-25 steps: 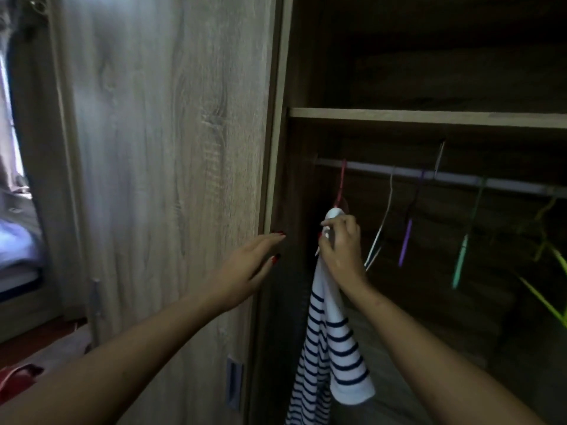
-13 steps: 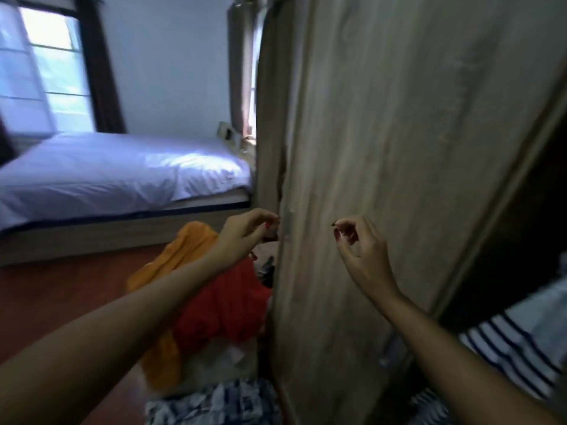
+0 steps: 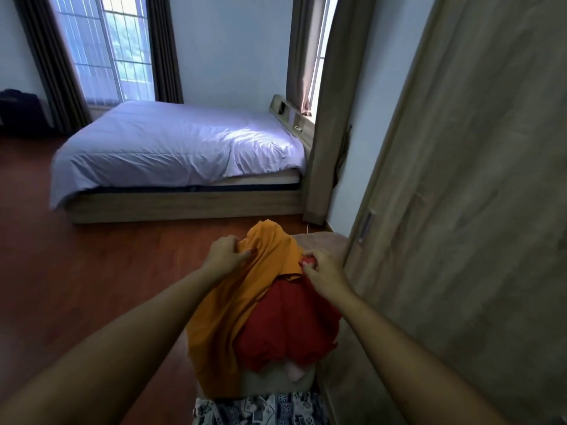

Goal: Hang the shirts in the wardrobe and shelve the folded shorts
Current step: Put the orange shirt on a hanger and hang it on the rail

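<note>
Four garments are counted, heaped at 6 o'clock: one orange shirt (image 3: 245, 302) on top, one red shirt (image 3: 291, 326) under it, one pale piece (image 3: 270, 380), and one patterned piece (image 3: 260, 407) cut off at the bottom edge. The orange shirt is clutched at its 10 o'clock side by the left grip (image 3: 225, 256), fingers curled in, and pinched at 2 o'clock by the right grip (image 3: 325, 276). What carries the heap is hidden.

Clothes pile (image 3: 291, 332) before you, wardrobe door (image 3: 475, 210) on your right.
Your left hand (image 3: 225, 256) and right hand (image 3: 325, 276) flank the top shirt (image 3: 233, 317); the bed (image 3: 171, 148) lies behind.
</note>
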Action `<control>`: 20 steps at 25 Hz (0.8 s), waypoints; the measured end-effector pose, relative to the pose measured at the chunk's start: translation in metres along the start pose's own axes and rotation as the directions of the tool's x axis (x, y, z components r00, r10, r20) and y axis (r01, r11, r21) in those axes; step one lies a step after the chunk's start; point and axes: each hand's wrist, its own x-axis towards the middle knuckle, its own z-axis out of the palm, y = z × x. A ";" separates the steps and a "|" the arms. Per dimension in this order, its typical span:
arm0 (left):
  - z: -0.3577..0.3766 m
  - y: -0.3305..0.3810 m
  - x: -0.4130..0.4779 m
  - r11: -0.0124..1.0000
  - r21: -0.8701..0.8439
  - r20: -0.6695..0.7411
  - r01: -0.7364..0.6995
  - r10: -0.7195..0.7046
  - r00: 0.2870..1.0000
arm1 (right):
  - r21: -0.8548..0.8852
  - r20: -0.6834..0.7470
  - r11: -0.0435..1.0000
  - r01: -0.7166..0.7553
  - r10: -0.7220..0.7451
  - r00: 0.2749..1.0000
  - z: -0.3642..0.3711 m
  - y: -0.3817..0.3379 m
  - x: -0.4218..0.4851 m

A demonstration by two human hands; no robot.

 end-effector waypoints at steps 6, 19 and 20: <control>0.007 -0.008 0.029 0.994 -0.109 -0.091 0.013 -0.023 0.996 | 0.060 0.065 0.968 -0.243 0.239 0.969 0.041 0.005 0.035; -0.048 0.090 -0.101 0.736 -0.583 0.451 -0.345 0.646 0.616 | 0.913 0.288 0.169 -0.373 0.383 0.878 -0.069 -0.071 -0.005; -0.043 0.094 -0.112 0.739 -0.578 0.488 -0.345 0.652 0.580 | 0.935 0.256 0.146 -0.322 0.349 0.901 -0.091 -0.071 -0.019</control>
